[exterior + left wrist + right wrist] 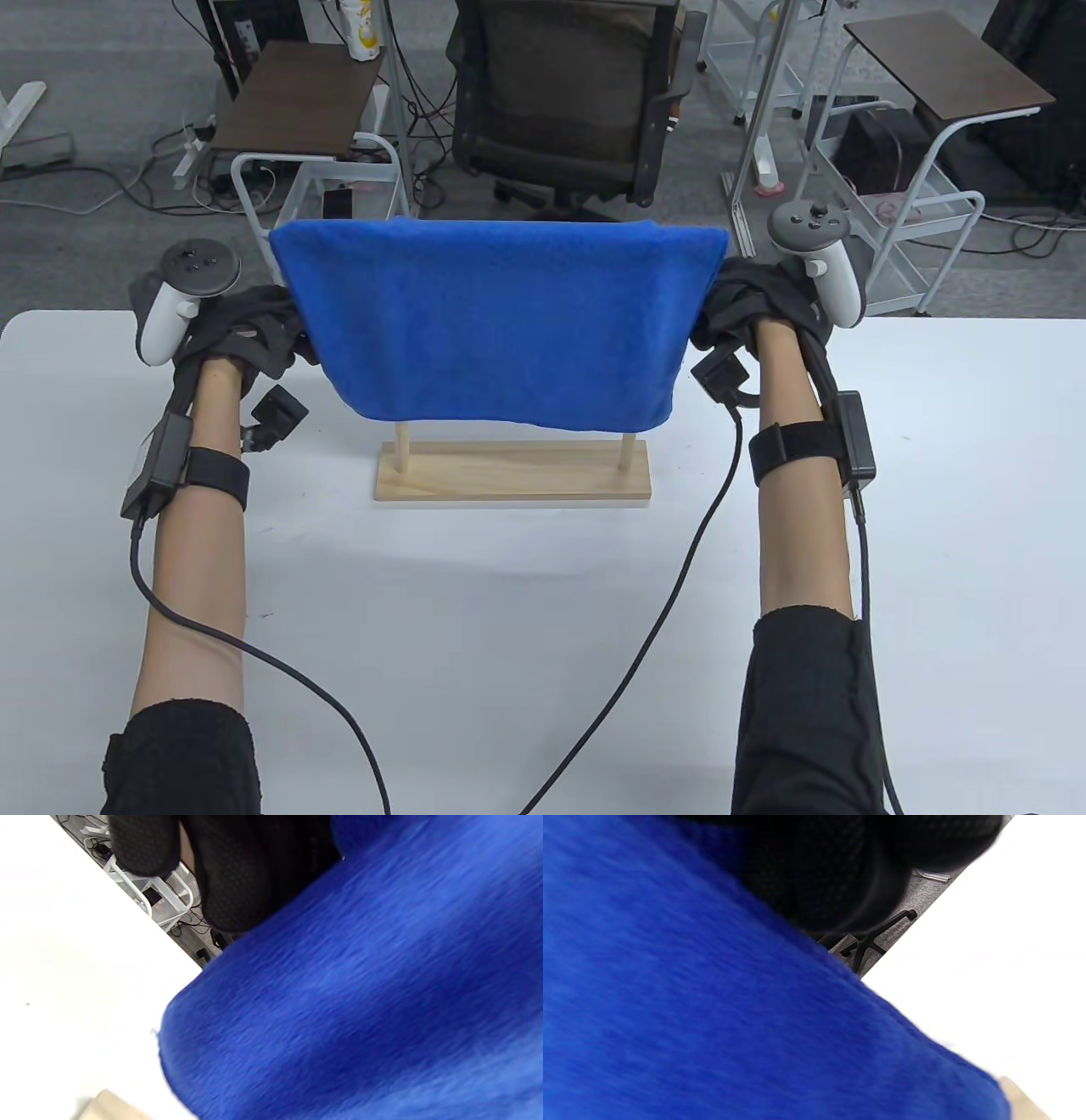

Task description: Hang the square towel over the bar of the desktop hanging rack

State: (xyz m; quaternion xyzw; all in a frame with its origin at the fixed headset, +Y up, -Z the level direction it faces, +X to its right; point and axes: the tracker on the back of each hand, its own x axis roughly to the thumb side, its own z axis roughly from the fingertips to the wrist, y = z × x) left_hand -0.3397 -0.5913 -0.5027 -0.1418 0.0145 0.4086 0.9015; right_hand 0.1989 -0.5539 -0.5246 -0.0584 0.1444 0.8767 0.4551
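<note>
A blue square towel [496, 327] is held stretched out above a wooden desktop rack [513, 471] in the middle of the table view. It hides the rack's bar; only the base and the lower ends of two posts show. My left hand [263, 327] grips the towel's left edge and my right hand [734, 310] grips its right edge. The towel fills the left wrist view [360, 993] and the right wrist view [712, 1005], with gloved fingers [231, 878] and fingers [840, 870] at its upper edge. I cannot tell whether the towel touches the bar.
The white table [509, 645] runs under the rack. Glove cables [662, 594] trail across it toward the front edge. Beyond the far edge stand a black office chair [560, 93], small side tables [297, 93] and white carts.
</note>
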